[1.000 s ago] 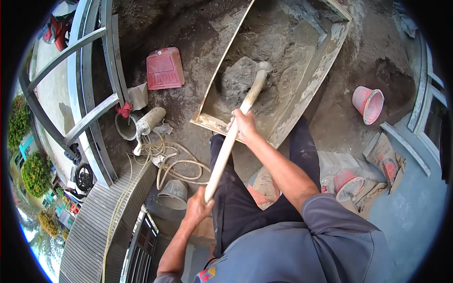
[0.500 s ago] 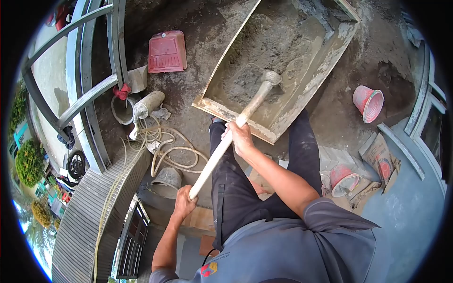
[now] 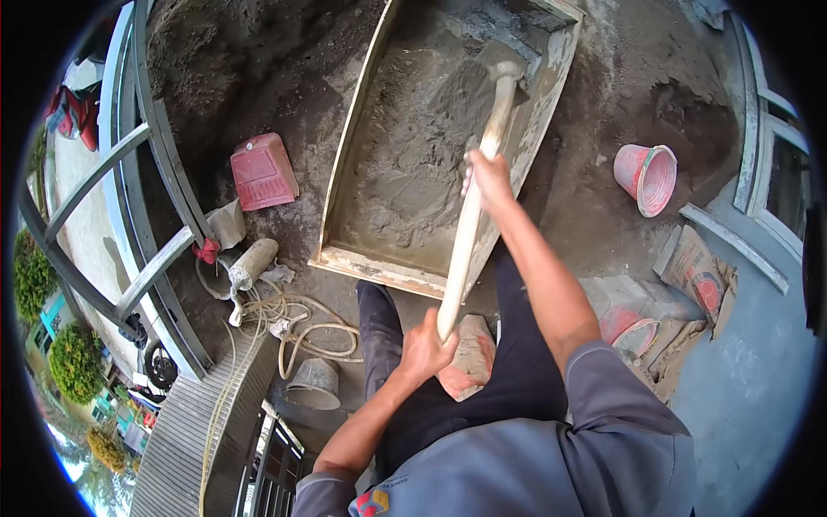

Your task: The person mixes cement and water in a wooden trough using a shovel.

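Note:
My left hand (image 3: pixel 425 346) is closed around the lower end of a hoe's long wooden handle (image 3: pixel 463 246). Higher up the same handle, my right hand (image 3: pixel 491 179) grips it with the fingers wrapped round. The hoe's head (image 3: pixel 508 71) rests in grey wet mortar (image 3: pixel 401 164) near the far right side of a wooden mixing trough (image 3: pixel 379 265). Mortar partly covers the blade, so its edge is hard to see. My legs are apart at the trough's near end.
A red plastic dustpan-like piece (image 3: pixel 263 172) lies left of the trough. Red buckets (image 3: pixel 644 179) and torn paper sacks (image 3: pixel 694 276) are on the right. A coiled hose (image 3: pixel 301 323), a grey bucket (image 3: pixel 314 383) and a metal frame (image 3: pixel 146 211) occupy the left.
The hoe head has moved farther away through the mortar, toward the trough's far right. Both hands have shifted right along with it, the right hand reaching farther forward.

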{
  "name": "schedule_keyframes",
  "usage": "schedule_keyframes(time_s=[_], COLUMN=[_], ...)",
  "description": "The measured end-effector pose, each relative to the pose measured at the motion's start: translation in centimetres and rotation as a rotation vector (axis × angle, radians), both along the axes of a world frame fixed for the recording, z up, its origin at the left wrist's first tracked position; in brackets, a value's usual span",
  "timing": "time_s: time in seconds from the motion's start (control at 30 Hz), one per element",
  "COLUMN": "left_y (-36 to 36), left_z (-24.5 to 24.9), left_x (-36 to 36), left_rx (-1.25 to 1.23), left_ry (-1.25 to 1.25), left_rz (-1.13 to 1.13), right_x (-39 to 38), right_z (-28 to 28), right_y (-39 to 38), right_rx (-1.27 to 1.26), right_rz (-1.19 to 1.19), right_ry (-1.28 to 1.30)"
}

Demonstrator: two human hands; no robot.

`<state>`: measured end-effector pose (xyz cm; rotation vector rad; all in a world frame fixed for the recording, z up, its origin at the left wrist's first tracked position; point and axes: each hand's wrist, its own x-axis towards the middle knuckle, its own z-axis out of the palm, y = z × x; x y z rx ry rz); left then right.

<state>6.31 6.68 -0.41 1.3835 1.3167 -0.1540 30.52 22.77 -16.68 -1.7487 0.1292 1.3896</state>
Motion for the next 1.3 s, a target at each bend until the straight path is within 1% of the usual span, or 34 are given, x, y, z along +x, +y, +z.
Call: schedule_keyframes(time_s=[0.03,0.07,0.1,0.17,0.23,0.33,0.4,0.47,0.53,0.57,0.6,0.7,0.77,0.9,0.93,0.97,1.03,1.07,1.1,1.13,1.17,1.2,1.23,1.3], left_y=[2.6,5.2,7.6,11.9,15.7,18.0,17.8,15.9,12.8,11.3,9.3,6.0,4.8,3.7,3.0,2.4,0.6,-1.3,-3.1,-5.2,-7.8,-9.6,-11.0,-12.8], left_z=[-0.8,-1.7,-3.0,-5.1,-6.5,-6.3,-5.4,-2.8,-0.6,0.1,0.6,1.9,3.1,6.6,8.0,9.4,11.3,11.0,9.7,7.5,4.0,-0.1,-3.0,-6.0], left_x=[3.5,6.8,9.8,14.8,18.5,21.4,21.2,20.1,17.6,16.1,14.2,9.1,6.1,0.0,-2.2,-4.8,-11.6,-16.1,-20.8,-25.5,-30.7,-34.4,-36.8,-39.4], left_rx=[0.025,0.048,0.074,0.099,0.114,0.084,0.052,0.008,-0.054,-0.083,-0.095,-0.119,-0.127,-0.132,-0.149,-0.159,-0.141,-0.118,-0.102,-0.092,-0.048,0.012,0.017,-0.011], left_ry=[-0.053,-0.101,-0.096,-0.085,-0.081,-0.063,-0.024,0.015,0.079,0.112,0.130,0.218,0.249,0.231,0.231,0.201,0.179,0.190,0.232,0.275,0.392,0.513,0.556,0.620], left_rz=[0.005,0.012,0.021,0.039,0.066,0.123,0.155,0.179,0.174,0.165,0.168,0.115,0.053,-0.050,-0.066,-0.071,-0.112,-0.148,-0.177,-0.210,-0.260,-0.312,-0.256,-0.186], right_x=[3.2,6.7,9.8,14.8,18.1,19.6,18.3,15.7,11.5,8.7,6.0,-0.6,-3.3,-7.0,-8.2,-9.6,-13.6,-16.0,-18.2,-20.8,-25.9,-27.7,-29.3,-31.4], right_z=[0.0,-1.7,-3.7,-6.5,-9.6,-12.2,-12.9,-13.0,-13.1,-11.8,-11.6,-13.8,-13.6,-9.0,-7.1,-3.9,0.8,2.9,4.4,4.8,3.9,3.6,3.8,3.9], right_y=[2.8,5.4,8.2,13.1,17.3,19.5,18.7,16.0,11.7,9.1,6.3,-0.6,-3.2,-5.5,-6.5,-7.0,-9.1,-10.2,-11.6,-13.1,-15.9,-16.9,-17.3,-18.7], right_rx=[0.026,0.032,0.015,0.034,0.048,-0.001,-0.028,-0.031,-0.109,-0.161,-0.174,-0.232,-0.253,-0.255,-0.264,-0.263,-0.205,-0.202,-0.149,-0.110,-0.127,-0.143,-0.124,-0.114], right_rz=[-0.025,0.029,0.063,0.122,0.164,0.244,0.291,0.329,0.378,0.358,0.322,0.272,0.188,0.041,0.000,-0.008,-0.116,-0.151,-0.088,-0.122,-0.180,-0.152,-0.157,-0.163], right_ry=[-0.039,-0.036,-0.080,-0.078,-0.092,-0.104,-0.037,0.008,0.047,0.035,0.081,0.266,0.329,0.343,0.337,0.294,0.295,0.298,0.276,0.338,0.328,0.329,0.309,0.293])
